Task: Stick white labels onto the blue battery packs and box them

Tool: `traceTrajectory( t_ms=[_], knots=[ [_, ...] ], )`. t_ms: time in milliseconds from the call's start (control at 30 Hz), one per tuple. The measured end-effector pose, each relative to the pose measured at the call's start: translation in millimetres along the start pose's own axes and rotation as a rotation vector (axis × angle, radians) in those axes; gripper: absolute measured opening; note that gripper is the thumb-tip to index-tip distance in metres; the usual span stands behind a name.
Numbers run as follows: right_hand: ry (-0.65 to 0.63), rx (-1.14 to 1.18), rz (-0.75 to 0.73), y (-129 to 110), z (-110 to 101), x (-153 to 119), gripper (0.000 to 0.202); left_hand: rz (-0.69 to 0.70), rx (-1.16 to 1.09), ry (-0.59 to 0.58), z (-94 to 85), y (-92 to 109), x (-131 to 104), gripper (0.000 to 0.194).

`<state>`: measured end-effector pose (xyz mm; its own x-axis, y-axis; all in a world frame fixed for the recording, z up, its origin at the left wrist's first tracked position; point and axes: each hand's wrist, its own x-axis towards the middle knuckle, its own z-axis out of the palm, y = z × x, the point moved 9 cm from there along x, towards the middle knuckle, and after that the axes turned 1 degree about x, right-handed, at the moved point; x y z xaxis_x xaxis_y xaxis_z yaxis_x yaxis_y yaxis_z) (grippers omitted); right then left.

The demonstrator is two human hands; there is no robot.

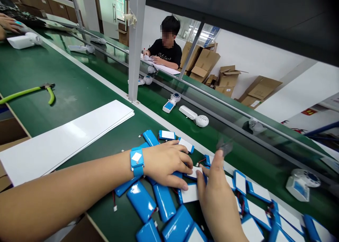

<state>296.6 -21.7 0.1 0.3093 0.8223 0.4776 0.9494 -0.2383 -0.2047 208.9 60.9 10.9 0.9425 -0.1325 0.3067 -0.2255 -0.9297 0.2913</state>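
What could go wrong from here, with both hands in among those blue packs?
The left hand and right hand are close among flat, glossy blue rectangular packs; either might snag a thin red wire with a small white plug. Packs beside the long white strip could perhaps be nudged over onto the green belt.

- Wears 1 blue wristband (138, 171) on the left wrist
- Bears a squarish blue case (141, 162) with 1 white diamond-shaped patch (136, 157)
- Shows left hand (166, 163) and right hand (218, 198) bare
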Motion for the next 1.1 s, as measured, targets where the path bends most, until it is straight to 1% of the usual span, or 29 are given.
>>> traceTrajectory(
  t_ms=[67, 100, 133, 167, 200, 233, 300, 333, 367, 433, 500, 600, 667, 700, 733, 767, 833, 867, 900, 933, 967, 1000, 1033, 1067, 1100],
  knots=[
    [0.0, -0.254, -0.097, -4, -6, 5, 0.083, 0.009, -0.004, 0.006, -2.6, 1, 0, 0.037],
    [0.025, -0.328, -0.119, -5, -13, 10, 0.083, 0.015, 0.006, 0.014, -6.1, 0, 0, 0.038],
    [0.053, -0.334, -0.121, -4, -21, 16, 0.082, 0.012, 0.024, 0.034, -11.6, -2, -1, 0.041],
    [0.074, -0.263, -0.095, -1, -30, 23, 0.081, -0.01, 0.045, 0.069, -19.6, -7, -2, 0.044],
    [0.071, -0.119, -0.047, 4, -36, 31, 0.08, -0.054, 0.062, 0.121, -30.0, -14, -5, 0.049],
    [0.027, 0.069, 0.002, 9, -37, 39, 0.08, -0.112, 0.066, 0.186, -42.0, -23, -8, 0.053],
    [-0.166, 0.409, 0.087, 11, -22, 52, 0.08, -0.23, 0.014, 0.296, -61.7, -42, -18, 0.057],
    [-0.272, 0.512, 0.098, 7, -13, 56, 0.079, -0.267, -0.034, 0.311, -65.8, -49, -22, 0.059],
    [-0.362, 0.562, 0.086, 1, -4, 58, 0.077, -0.281, -0.084, 0.297, -65.6, -54, -25, 0.062],
    [-0.496, 0.571, 0.033, -10, 12, 60, 0.076, -0.268, -0.143, 0.212, -55.6, -56, -25, 0.069],
    [-0.571, 0.552, 0.01, -16, 26, 59, 0.078, -0.252, -0.128, 0.131, -41.0, -54, -22, 0.074],
    [-0.629, 0.527, -0.009, -18, 42, 55, 0.081, -0.289, -0.032, 0.081, -22.3, -53, -16, 0.077],
    [-0.628, 0.486, -0.039, -19, 45, 52, 0.083, -0.349, 0.022, 0.065, -13.2, -57, -15, 0.084],
    [-0.612, 0.463, -0.061, -21, 42, 50, 0.085, -0.386, 0.034, 0.055, -9.4, -60, -15, 0.09],
    [-0.57, 0.424, -0.087, -23, 36, 49, 0.085, -0.421, 0.033, 0.041, -5.8, -63, -15, 0.094],
    [-0.487, 0.354, -0.113, -24, 23, 50, 0.084, -0.452, 0.02, 0.028, -2.6, -66, -16, 0.098],
    [-0.22, 0.146, -0.115, -26, -16, 55, 0.078, -0.49, -0.018, 0.006, 1.4, -71, -16, 0.102],
    [-0.07, 0.052, -0.072, -25, -39, 56, 0.076, -0.486, -0.033, 0.007, 1.1, -71, -16, 0.101],
    [0.047, -0.004, 0.001, -23, -58, 57, 0.076, -0.462, -0.042, 0.021, -1.6, -69, -14, 0.097],
    [0.113, 0.002, 0.095, -19, -72, 57, 0.079, -0.415, -0.04, 0.043, -6.7, -65, -12, 0.09],
    [0.12, 0.083, 0.2, -13, -76, 56, 0.084, -0.352, -0.027, 0.065, -13.7, -59, -11, 0.077],
    [0.082, 0.217, 0.302, -8, -71, 54, 0.09, -0.288, -0.011, 0.081, -21.9, -53, -10, 0.06],
    [0.022, 0.374, 0.396, -4, -60, 52, 0.095, -0.241, 0.005, 0.091, -31.0, -47, -12, 0.042],
    [-0.045, 0.532, 0.484, -3, -45, 48, 0.1, -0.228, 0.016, 0.099, -41.0, -44, -16, 0.026],
    [-0.105, 0.681, 0.569, -4, -27, 43, 0.105, -0.249, 0.021, 0.116, -52.1, -43, -22, 0.014]
  ],
)
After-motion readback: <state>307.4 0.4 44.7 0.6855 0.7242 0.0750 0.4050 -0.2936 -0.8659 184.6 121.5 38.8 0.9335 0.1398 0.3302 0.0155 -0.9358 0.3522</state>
